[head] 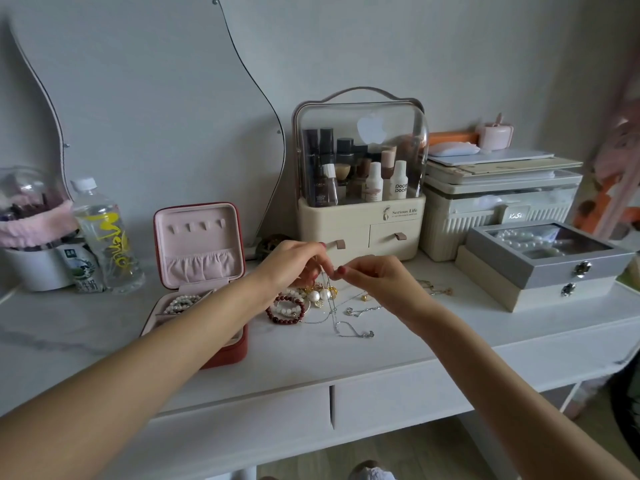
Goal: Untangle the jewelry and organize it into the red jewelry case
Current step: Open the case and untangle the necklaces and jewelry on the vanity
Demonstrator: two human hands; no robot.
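The red jewelry case [199, 244] stands open on the white desk, its pink lid upright; a pearl bracelet [181, 303] lies in its tray. Right of it sits a tangled pile: a dark red bead bracelet [285, 311], big pearl pieces [320, 294] and gold bits. My left hand [294, 265] and my right hand [377, 282] meet above the pile, each pinching a thin silver chain [334, 313] that hangs down to the desk and ends in a loop [353, 332]. More fine chains [363, 310] lie under my right hand.
A clear-domed cosmetics organizer [360, 174] stands behind the hands. Grey and beige jewelry boxes [547, 268] are stacked at right before a ribbed storage bin [498, 209]. A water bottle [104, 237] and a white tub [34, 237] stand left of the case. The desk's front edge [329, 379] runs above two drawers.
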